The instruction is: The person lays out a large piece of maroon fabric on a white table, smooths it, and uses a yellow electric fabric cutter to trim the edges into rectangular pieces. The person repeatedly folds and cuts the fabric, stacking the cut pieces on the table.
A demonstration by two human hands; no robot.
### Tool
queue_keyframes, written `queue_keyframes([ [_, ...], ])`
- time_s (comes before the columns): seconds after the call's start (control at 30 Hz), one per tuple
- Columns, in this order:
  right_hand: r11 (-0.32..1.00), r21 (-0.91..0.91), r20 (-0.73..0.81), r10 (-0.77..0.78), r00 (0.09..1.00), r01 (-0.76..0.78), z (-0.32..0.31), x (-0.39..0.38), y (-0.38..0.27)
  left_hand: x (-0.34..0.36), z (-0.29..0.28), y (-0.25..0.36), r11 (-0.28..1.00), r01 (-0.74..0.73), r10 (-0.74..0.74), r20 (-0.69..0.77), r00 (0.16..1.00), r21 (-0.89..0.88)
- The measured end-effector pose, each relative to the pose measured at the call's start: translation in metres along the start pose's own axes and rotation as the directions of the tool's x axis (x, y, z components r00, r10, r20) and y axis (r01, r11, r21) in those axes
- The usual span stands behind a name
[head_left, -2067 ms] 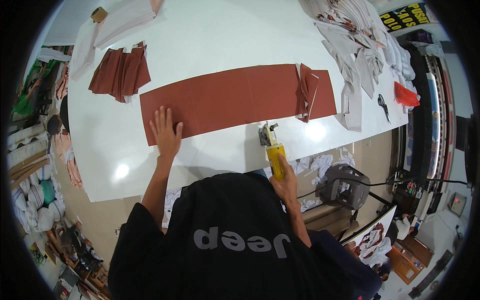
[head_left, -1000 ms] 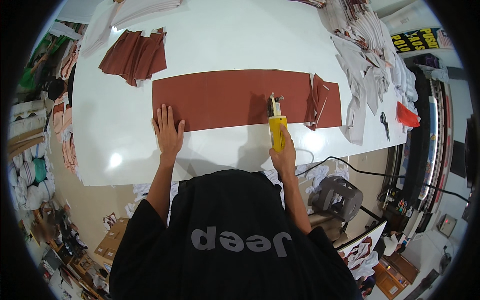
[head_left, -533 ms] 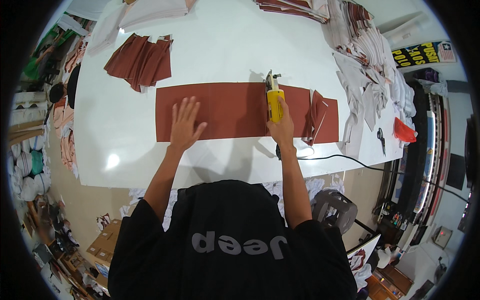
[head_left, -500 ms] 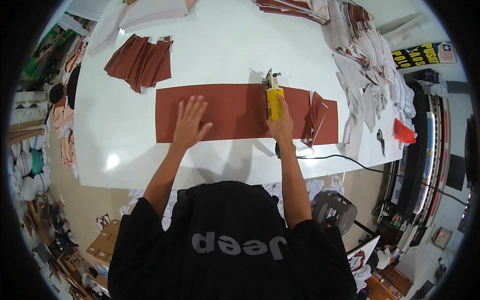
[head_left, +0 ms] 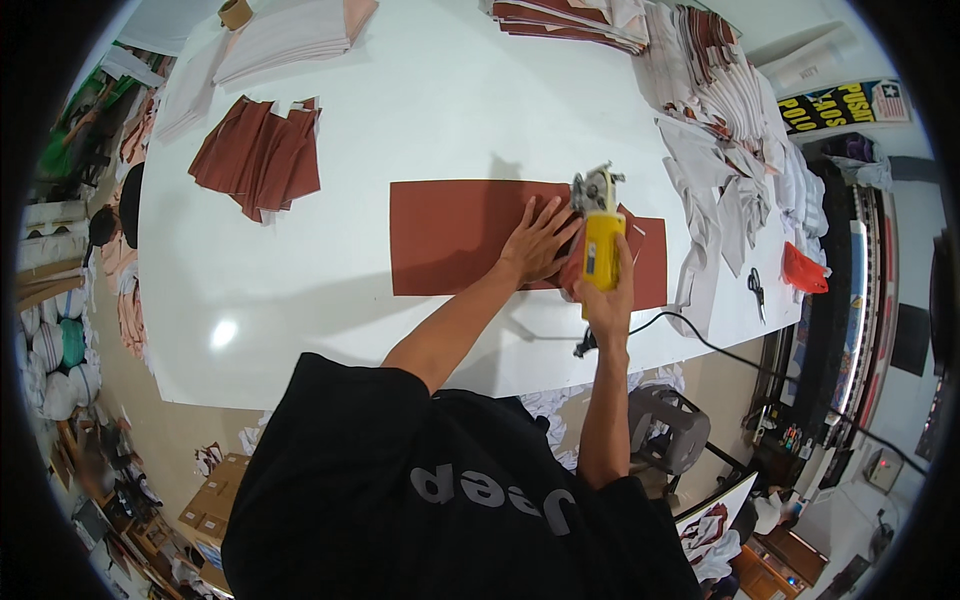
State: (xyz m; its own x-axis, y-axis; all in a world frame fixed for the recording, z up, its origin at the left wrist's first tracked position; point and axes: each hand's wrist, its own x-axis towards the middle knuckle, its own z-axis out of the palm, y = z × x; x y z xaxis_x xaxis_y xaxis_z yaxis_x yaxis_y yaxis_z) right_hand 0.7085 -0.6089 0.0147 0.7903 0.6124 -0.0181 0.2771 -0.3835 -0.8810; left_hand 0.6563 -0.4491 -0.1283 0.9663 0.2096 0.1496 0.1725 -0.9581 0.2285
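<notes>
A yellow handheld electric cloth cutter (head_left: pixel 603 250) is in my right hand (head_left: pixel 608 300), fingers wrapped round its body. Its metal cutting head points to the far side, over the right part of the reddish-brown fabric (head_left: pixel 450 240). My left hand (head_left: pixel 537 240) lies on that fabric just left of the cutter, fingers spread. Right of the cutter, more brown fabric (head_left: pixel 650 262) shows, with a folded piece on it. The cutter hides where these fabrics meet. A black cord (head_left: pixel 720 338) trails from the tool off to the right.
The white table (head_left: pixel 270 310) bears a bunched brown fabric pile (head_left: pixel 260 160) at left. Stacks of white cloth (head_left: pixel 290 45) and brown cloth (head_left: pixel 565 25) lie at the far side. Grey-white scraps (head_left: pixel 735 185), black scissors (head_left: pixel 757 295) and a red bag (head_left: pixel 803 268) are at right. A grey stool (head_left: pixel 668 428) stands below the table edge.
My left hand has moved right, up beside the cutter. The cutter has shifted right and looks nearer to me. The left edge of the large brown fabric now lies further right.
</notes>
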Motion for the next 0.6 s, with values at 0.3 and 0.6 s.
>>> queue_keyframes([
  [0.3, 0.960, -0.053, 0.144, 0.278, 0.950, -0.273, -0.003, -0.188, 0.029, -0.190, -0.058, -0.124, 0.900, 0.430, -0.436, -0.176, 0.883, -0.074],
  [0.6, 0.923, -0.355, 0.139, 0.211, 0.968, -0.150, 0.035, -0.220, 0.041, -0.265, -0.063, -0.117, 0.916, 0.396, -0.390, -0.087, 0.917, 0.064],
])
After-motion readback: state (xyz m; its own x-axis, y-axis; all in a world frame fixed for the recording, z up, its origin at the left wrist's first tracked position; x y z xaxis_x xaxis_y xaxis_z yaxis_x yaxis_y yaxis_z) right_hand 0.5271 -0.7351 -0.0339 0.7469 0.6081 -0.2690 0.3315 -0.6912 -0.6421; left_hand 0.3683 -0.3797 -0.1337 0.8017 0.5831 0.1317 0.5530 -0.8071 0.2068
